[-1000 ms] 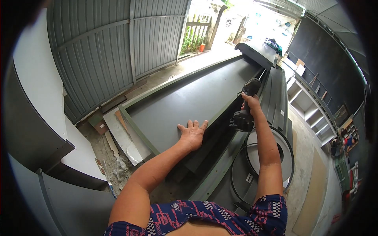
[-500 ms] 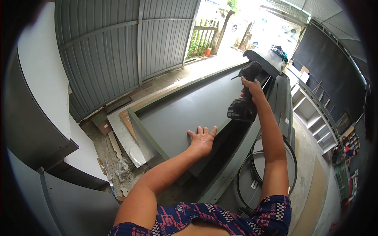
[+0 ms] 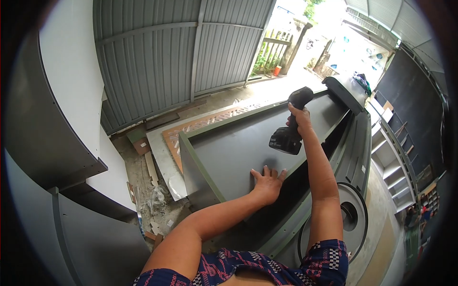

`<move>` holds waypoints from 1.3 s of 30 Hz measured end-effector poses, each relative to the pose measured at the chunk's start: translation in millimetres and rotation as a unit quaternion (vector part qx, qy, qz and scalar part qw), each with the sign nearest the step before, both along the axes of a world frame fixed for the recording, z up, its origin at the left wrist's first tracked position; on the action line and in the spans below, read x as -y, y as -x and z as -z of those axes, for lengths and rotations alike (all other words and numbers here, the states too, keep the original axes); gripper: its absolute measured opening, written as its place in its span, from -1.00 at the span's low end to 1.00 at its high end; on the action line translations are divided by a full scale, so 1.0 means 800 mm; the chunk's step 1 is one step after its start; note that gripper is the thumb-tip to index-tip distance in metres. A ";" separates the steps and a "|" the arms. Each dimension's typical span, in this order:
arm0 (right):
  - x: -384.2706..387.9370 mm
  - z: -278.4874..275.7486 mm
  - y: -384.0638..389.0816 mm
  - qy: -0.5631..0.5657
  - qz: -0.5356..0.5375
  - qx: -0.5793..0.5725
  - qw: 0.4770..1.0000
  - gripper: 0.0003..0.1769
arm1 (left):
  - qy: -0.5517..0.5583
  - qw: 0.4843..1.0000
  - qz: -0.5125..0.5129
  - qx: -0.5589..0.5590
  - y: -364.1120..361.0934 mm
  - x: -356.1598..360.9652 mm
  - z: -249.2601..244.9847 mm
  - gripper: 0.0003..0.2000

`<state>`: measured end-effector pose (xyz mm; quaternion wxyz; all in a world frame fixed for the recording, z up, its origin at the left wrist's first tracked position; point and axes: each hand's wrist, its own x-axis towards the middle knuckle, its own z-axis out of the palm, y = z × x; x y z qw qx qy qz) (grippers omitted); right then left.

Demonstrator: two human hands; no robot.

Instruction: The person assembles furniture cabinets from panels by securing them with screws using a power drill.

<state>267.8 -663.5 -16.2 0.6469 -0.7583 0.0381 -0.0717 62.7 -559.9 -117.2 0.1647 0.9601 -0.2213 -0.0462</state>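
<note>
A grey cabinet carcass point(image 3: 229, 148) with green edges lies on its side in front of me. My left hand point(image 3: 268, 187) rests on its large grey panel near the close edge, fingers spread. My right hand point(image 3: 300, 120) is wrapped round the grip of a black cordless drill point(image 3: 286, 140), raised over the panel. The drill's head points away and to the left; its tip is hard to make out. A dark gap point(image 3: 291, 198) runs along the cabinet's near side.
A round black-rimmed piece point(image 3: 363, 209) is by my right arm. Grey-white panels point(image 3: 71, 119) stand on the left. Scraps and plastic point(image 3: 156, 198) litter the floor. A curved dark piece point(image 3: 343, 95) sits at the far end. White shelving point(image 3: 389, 162) stands at right.
The view has turned, so the cabinet appears farther right. The drill has moved left relative to the cabinet, from above the gap to over the panel. My left hand stays on the panel.
</note>
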 end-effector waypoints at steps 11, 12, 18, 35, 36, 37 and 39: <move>-0.016 0.031 -0.028 -0.008 0.001 -0.019 1.000 -0.54 | 0.018 0.999 0.005 -0.032 0.000 -0.002 -0.005 -0.32; -0.017 0.032 -0.031 -0.005 -0.001 -0.021 1.000 -0.54 | 0.017 0.999 0.004 -0.037 0.001 -0.003 -0.007 -0.33; -0.017 0.033 -0.041 0.000 0.000 -0.043 0.999 -0.58 | 0.012 0.999 0.004 -0.049 -0.001 -0.002 -0.008 -0.33; -0.020 0.034 -0.031 0.009 0.021 -0.004 1.000 -0.62 | 0.029 0.999 0.006 -0.041 -0.002 -0.003 -0.003 -0.37; -0.021 0.038 -0.026 -0.011 0.016 0.034 0.999 -0.64 | 0.035 0.999 0.008 -0.033 -0.003 -0.002 0.002 -0.40; -0.021 0.044 -0.023 -0.024 0.004 0.068 0.997 -0.68 | 0.037 0.999 0.011 -0.035 -0.005 -0.002 0.002 -0.41; -0.022 0.051 -0.008 -0.044 -0.009 0.103 0.994 -0.72 | 0.042 0.999 0.007 -0.014 -0.007 0.003 0.012 -0.41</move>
